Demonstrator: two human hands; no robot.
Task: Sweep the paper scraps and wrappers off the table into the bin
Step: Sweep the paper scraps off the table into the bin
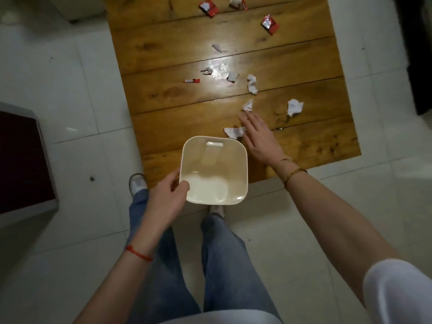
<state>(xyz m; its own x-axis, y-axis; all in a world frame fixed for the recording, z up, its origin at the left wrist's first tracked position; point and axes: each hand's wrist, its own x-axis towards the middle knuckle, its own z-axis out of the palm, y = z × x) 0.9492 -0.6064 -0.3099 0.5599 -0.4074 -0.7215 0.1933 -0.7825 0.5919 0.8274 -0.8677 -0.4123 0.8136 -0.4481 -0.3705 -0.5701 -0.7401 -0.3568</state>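
A cream plastic bin [233, 146] hangs at the near edge of the wooden table [177, 113], and my left hand [168, 199] grips its near-left rim. The bin looks empty inside. My right hand [259, 136] lies flat and open on the table just right of the bin, fingers spread. A white paper scrap [233, 132] touches its fingers on the left. More white scraps lie beyond: one by the fingertips [248, 105], one to the right [294, 107], several near the middle [252, 84]. Red wrappers lie at the far end [209, 7] [270, 24], and a small one at the left [191, 80].
White tiled floor [70, 90] surrounds the low table. A dark red box with a pale frame [21, 160] stands on the floor at the left. My legs in jeans and my shoes [138, 183] are right at the table's near edge.
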